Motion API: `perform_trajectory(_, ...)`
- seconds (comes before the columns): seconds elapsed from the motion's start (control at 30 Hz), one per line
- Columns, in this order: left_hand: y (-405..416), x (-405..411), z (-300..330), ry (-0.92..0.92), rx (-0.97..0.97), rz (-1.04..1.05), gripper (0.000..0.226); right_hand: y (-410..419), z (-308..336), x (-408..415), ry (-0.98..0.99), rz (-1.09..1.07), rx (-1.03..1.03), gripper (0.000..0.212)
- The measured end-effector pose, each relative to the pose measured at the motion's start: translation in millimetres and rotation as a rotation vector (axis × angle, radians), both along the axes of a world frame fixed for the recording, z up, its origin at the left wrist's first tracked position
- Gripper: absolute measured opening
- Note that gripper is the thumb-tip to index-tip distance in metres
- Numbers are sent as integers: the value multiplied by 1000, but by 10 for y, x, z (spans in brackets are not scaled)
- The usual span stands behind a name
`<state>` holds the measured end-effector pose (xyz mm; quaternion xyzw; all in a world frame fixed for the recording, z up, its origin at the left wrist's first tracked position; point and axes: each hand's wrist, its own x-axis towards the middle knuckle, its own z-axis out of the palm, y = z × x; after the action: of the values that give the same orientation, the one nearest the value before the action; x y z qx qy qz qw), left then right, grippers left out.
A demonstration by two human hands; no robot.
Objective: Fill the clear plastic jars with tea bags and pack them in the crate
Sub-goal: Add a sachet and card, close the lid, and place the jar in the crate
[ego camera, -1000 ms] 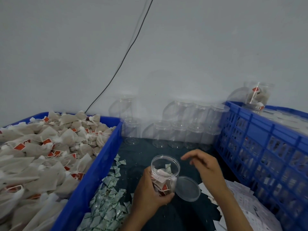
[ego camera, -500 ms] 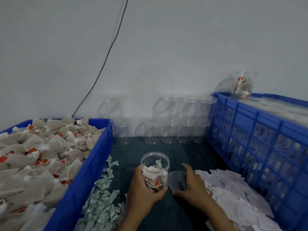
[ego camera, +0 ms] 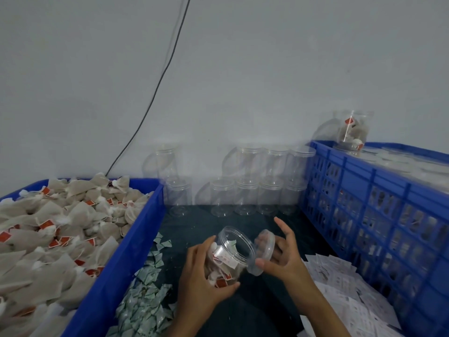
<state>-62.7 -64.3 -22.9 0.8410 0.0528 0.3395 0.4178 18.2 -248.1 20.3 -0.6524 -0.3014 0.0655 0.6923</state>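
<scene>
The jar, part full of tea bags, is tilted with its open mouth toward the right and held above the dark bench, low in the middle of the view. The left hand wraps it from below and the left, its grip clamped on the jar with thumb and fingers curled round the wall. Just beside the mouth, the clear lid stands on edge, facing the opening. The right hand pinches the lid, thumb on its lower rim and fingers behind it, with the upper fingers spread loose; whether lid and jar rim touch I cannot tell.

Left of the hands, green-and-white paper scraps lie strewn on the bench against a blue bin heaped with tea bags. To the right, white slips lie scattered beside a blue crate whose slotted wall shows packed jars; a filled jar stands at its far corner. Empty jars are stacked two high along the grey wall at the back, and a black cable runs down it.
</scene>
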Motion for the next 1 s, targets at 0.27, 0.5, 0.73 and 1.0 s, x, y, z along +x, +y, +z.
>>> perform_trajectory(0.27, -54, 0, 2, 37, 214, -38, 98, 201, -45, -197, -116, -54, 6, 56)
perform_trajectory(0.5, -13, 8, 16, 98, 239, -82, 106, 288, -83, -243, -231, -168, -57, 57)
perform_trajectory(0.73, -11, 33, 15, -31, -598, -319, 118, 318, -45, -252, -130, -300, 97, 53)
perform_trajectory(1.0, -77, -43, 159, 173, -1025, -492, 67, 330, 4, -326, -151, -194, 68, 56)
